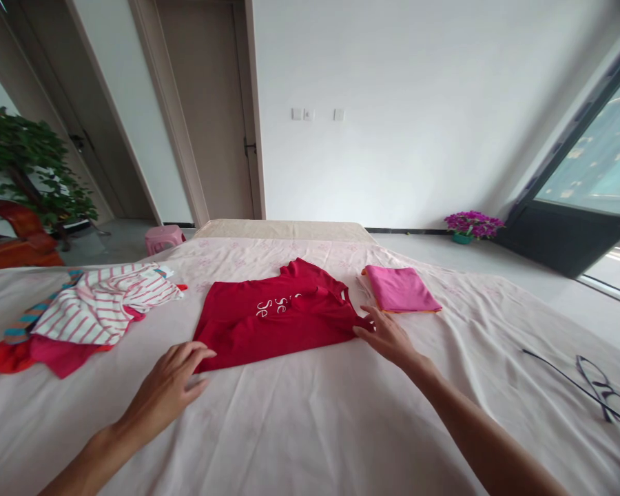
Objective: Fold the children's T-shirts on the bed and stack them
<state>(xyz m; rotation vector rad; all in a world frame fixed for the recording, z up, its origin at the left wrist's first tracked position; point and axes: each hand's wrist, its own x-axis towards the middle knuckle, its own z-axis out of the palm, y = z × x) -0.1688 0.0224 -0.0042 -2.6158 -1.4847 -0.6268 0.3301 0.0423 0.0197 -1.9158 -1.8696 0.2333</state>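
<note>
A dark red T-shirt (273,331) with white lettering lies on the covered bed, one edge toward me and its collar to the right. My left hand (168,382) is at the shirt's lower left corner, thumb apart from the slightly curled fingers, holding nothing I can see. At the collar end, my right hand (385,336) has a bit of the red fabric between thumb and fingers. Just beyond that hand sits a folded pink garment (403,288) with an orange edge beneath it.
A loose heap of clothes (98,303), striped white on top, lies at the left. Black-framed glasses (594,389) rest at the right on the pale bed cover (300,427). Beyond stand a pink stool (165,236), a leafy plant (25,158) and purple flowers (472,224).
</note>
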